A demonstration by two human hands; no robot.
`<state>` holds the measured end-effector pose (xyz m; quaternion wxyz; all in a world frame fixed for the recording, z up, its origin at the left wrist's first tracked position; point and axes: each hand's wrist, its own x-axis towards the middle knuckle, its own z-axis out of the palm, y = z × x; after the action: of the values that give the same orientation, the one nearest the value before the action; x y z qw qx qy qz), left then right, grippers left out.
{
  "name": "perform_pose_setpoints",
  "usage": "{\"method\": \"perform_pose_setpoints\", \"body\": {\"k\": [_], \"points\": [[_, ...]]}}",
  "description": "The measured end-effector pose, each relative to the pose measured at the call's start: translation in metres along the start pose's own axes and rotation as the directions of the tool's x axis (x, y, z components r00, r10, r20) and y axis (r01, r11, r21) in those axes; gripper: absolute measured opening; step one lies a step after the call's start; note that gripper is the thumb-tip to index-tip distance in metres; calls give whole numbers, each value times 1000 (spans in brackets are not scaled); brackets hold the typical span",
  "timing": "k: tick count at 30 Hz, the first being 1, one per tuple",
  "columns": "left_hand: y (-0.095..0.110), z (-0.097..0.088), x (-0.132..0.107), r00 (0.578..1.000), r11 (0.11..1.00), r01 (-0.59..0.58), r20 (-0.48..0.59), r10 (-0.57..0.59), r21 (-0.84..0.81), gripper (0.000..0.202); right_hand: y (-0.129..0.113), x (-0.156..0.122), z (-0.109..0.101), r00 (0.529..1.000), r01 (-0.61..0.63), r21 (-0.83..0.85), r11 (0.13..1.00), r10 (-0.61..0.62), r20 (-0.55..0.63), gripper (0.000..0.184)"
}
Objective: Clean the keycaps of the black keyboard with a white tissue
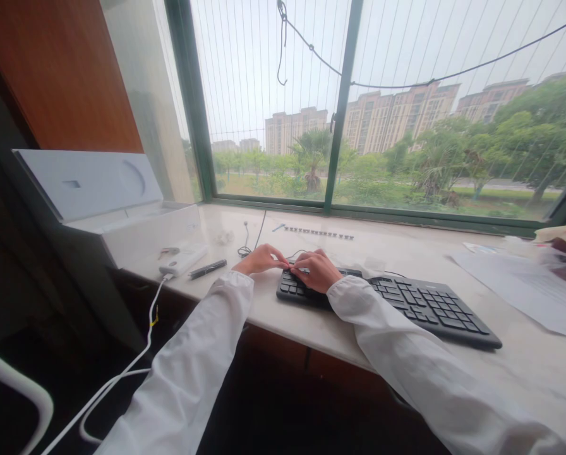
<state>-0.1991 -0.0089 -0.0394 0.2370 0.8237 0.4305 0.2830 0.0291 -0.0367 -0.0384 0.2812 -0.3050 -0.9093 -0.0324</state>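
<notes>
A black keyboard (420, 303) lies on a pale stone window ledge (368, 253). My right hand (317, 269) rests on the keyboard's left end, fingers curled down onto the keys. My left hand (260, 258) sits just left of it at the keyboard's top left corner, fingers bent and pinched toward the corner key or the edge; what they hold is too small to make out. Both arms wear white sleeves.
An open white box (122, 215) stands at the left. Beside it lie a white power bank (184, 259) with a white cable (136, 354), and a dark pen (207, 269). Papers (524, 284) lie at the right. A row of small keycaps (318, 233) sits by the window.
</notes>
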Motion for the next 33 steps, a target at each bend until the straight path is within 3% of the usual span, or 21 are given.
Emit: {"method": "perform_pose_setpoints", "body": {"k": [6,17,33], "points": [[8,-1,0,1000,1000,-11,13,11,-2,36,5,-2,3,999,-35,21,999,36,-14,23],[0,0,1,1000,1000,-19,12,19,4,35,7,-1,6,998,-66,58,996,66,-12,22],[3,0,0,1000,1000,-23,-18,23,9,30,5,-1,5,997,-69,70,995,70,-19,21]]}}
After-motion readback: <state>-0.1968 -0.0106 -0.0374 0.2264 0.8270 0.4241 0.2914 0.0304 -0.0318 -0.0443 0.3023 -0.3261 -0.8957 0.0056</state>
